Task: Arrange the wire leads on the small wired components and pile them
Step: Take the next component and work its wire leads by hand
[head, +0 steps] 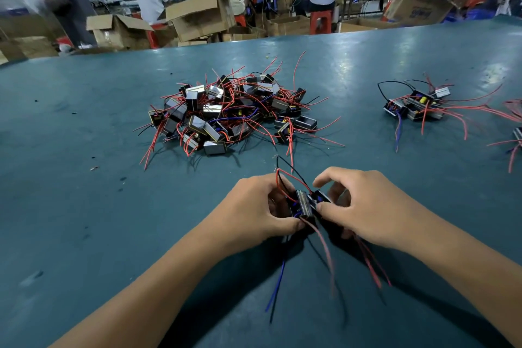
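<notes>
Wired components point(306, 205) between two hands point(313, 206)

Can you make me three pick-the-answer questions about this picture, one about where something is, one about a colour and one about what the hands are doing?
1. Where is the big pile of components?
A. Beyond the hands, mid-table
B. Inside a cardboard box
C. On the floor

2. What colour are most wire leads in that pile?
A. Green
B. Red
C. White

3. What are the left hand and right hand doing?
A. Lying flat on the table
B. Waving in the air
C. Gripping a small component together

Answers: 1 A, it sits on the teal table past the hands. 2 B, red strands dominate. 3 C, both hands' fingers curl round it.
</notes>
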Tool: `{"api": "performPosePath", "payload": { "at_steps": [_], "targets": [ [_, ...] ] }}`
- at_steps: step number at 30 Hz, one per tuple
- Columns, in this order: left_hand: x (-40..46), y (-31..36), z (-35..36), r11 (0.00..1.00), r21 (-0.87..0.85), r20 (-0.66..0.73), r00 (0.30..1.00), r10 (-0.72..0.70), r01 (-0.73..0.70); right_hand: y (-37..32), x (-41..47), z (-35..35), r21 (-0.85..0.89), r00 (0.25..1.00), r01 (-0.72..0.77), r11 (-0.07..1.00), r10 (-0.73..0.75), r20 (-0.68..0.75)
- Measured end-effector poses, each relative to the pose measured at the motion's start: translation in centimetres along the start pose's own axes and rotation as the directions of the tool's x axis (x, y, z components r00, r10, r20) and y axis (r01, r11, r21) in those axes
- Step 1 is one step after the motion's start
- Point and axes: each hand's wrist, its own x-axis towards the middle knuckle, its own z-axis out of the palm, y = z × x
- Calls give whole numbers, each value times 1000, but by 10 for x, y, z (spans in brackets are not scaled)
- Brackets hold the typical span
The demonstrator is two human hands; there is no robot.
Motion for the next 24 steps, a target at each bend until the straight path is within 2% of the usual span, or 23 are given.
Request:
{"api": "performPosePath", "payload": {
  "at_steps": [2,4,6,7,10,13,16,19,22,24],
  "targets": [
    [1,0,-2,999,-51,-21,1000,-7,6,-1,1,-1,59,1000,-15,998,16,-22],
    [1,0,-3,992,-127,-57,998,-8,0,-3,2,-1,239,996,-77,968,84,-23],
    [2,2,-3,979,-205,-98,995,-4,-16,-9,2,1,524,983,-182,832,173,67],
    [1,4,-3,974,-223,-120,993,4,-31,-12,1,2,612,976,-216,761,185,114],
    [0,10,0,968,-232,-166,984,58,-96,-15,-1,6,720,970,-241,651,141,197],
    [-3,17,3,972,-194,-206,974,88,-129,-17,-1,2,756,960,-274,594,129,247],
    [-6,22,8,971,-161,-183,972,147,-177,-18,-3,3,704,961,-270,657,143,236],
    [-7,22,8,973,-126,-119,976,180,-195,-14,1,1,646,975,-221,731,190,118],
    [-4,16,3,984,-90,-180,974,139,-156,7,13,-15,488,965,-208,848,260,-41],
    [-2,12,1,991,-46,-220,969,115,-128,23,23,-29,445,942,-254,859,324,-88]
  ]
}}
